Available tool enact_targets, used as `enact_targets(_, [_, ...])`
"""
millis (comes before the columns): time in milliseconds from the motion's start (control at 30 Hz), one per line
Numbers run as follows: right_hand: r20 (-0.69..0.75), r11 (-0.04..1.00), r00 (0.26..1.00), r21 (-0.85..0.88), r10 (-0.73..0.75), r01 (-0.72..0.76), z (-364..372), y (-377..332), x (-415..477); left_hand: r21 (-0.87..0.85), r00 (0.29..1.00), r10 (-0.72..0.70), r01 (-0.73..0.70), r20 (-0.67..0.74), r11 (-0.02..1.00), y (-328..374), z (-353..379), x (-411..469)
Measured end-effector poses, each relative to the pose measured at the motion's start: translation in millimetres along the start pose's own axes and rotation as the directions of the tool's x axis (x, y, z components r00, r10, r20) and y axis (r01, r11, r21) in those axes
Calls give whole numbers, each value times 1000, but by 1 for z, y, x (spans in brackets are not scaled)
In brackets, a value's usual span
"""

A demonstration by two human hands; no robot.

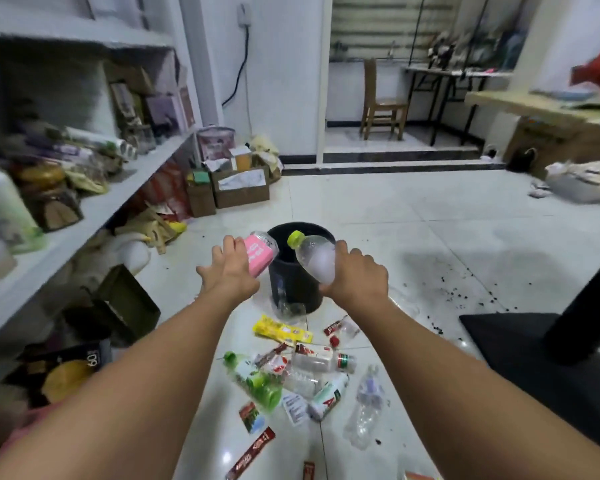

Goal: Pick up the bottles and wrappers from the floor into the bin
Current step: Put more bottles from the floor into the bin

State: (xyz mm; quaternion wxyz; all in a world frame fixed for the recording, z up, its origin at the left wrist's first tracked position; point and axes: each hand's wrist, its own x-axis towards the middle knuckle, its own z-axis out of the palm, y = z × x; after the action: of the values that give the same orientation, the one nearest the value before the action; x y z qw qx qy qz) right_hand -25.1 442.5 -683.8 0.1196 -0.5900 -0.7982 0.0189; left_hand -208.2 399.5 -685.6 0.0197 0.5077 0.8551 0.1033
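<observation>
A black bin (297, 289) stands on the white tiled floor. My left hand (231, 271) holds a pink-labelled bottle (258, 254) over the bin's left rim. My right hand (357, 273) grips a clear bottle with a yellow-green cap (314, 256), tilted over the bin's right rim. On the floor in front of the bin lie several bottles and wrappers: a yellow wrapper (281, 330), a green-labelled bottle (255, 381), a red-capped bottle (324, 358), a crushed clear bottle (366, 407) and a red stick wrapper (252, 453).
White shelves (94, 202) crowded with goods run along the left. Cardboard boxes (239, 188) sit by the wall behind the bin. A black table base (568, 351) with its post stands at the right. Dark crumbs (465, 296) dot the tiles there.
</observation>
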Motion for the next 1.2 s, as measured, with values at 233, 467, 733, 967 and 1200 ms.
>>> enact_targets(233, [25,999,999,13,42,-42,-139,-28,23,-68,1000,-15,17,24,998,25,-144,21])
enact_targets(467, [115,997,991,-55,69,-63,-273,-28,8,-106,983,-23,43,183,993,57,-279,3])
enact_targets(733, [148,987,978,41,149,-157,-417,-32,-3,-109,965,-31,61,261,992,98,-418,-37])
enact_targets(967, [107,972,986,188,125,-143,-517,-31,-7,-136,964,-95,132,249,982,109,-484,-95])
enact_targets(1200, [113,974,987,186,111,-131,-530,-19,-21,-124,980,-120,141,161,982,121,-506,-100])
